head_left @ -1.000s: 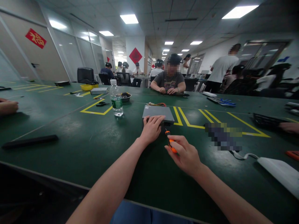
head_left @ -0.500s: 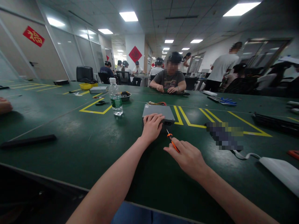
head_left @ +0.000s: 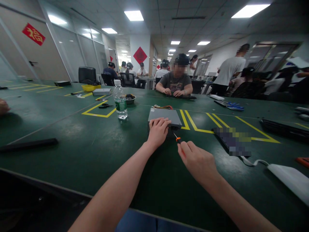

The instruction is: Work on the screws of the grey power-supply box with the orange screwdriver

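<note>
A flat grey metal box [head_left: 164, 115] lies on the green table [head_left: 72, 141] in front of me, with coloured wires [head_left: 163, 106] at its far edge. My left hand [head_left: 157, 131] rests on the box's near left corner, fingers curled over its edge. My right hand [head_left: 196, 160] is closed around an orange-handled screwdriver [head_left: 178, 139]. The thin tip points at the near side of the box, just right of my left hand.
A water bottle [head_left: 120, 100] stands left of the box, with a small bowl [head_left: 130, 98] and scissors [head_left: 104, 106] behind it. A dark bar [head_left: 27, 144] lies at the left. A white device with a cable [head_left: 287, 176] lies at the right. A person [head_left: 175, 81] sits opposite.
My right hand has turned the screwdriver and pushed it forward, so its tip now sits closer to the box's near side. My left hand has stayed on the box.
</note>
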Demonstrator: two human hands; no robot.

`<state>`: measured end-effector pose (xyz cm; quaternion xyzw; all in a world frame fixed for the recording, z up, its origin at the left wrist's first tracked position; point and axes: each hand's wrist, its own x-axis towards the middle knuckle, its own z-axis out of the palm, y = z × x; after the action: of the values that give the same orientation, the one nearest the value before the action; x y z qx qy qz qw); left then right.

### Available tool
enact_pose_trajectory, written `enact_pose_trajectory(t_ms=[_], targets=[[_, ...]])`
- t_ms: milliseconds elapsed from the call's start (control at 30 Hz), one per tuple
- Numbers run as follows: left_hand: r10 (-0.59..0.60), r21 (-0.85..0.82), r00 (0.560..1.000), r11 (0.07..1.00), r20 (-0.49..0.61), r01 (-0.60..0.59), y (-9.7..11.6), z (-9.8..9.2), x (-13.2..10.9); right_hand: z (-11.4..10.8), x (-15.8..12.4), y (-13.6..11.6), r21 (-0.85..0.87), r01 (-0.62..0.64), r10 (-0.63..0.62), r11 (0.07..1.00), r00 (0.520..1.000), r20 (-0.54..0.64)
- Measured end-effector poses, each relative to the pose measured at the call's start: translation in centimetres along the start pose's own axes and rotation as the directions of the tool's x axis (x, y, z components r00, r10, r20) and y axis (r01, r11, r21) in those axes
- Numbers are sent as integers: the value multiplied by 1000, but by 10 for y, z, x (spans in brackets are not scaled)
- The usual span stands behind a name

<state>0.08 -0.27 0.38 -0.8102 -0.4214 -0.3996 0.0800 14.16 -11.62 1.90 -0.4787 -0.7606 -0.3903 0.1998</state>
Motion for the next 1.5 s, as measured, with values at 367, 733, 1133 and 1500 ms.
enact_pose_trajectory(t_ms=[367, 733, 1133, 1500], targets=[[-2, -5, 1000, 1000, -4, 2, 0, 0, 0, -6, 17, -15, 145, -143, 121, 979, 981, 149], [-34, -29, 999, 999, -39, 33, 3, 2, 1, 6, 18, -3, 633, -772, 513, 61, 568, 643], [-63, -24, 997, 998, -38, 63, 3, 2, 2, -3, 38, -25, 380, -547, 224, -746, 331, 916], [-49, -23, 998, 999, -39, 48, 4, -1, 0, -11, 23, -34, 354, -444, 263, -823, 254, 931]])
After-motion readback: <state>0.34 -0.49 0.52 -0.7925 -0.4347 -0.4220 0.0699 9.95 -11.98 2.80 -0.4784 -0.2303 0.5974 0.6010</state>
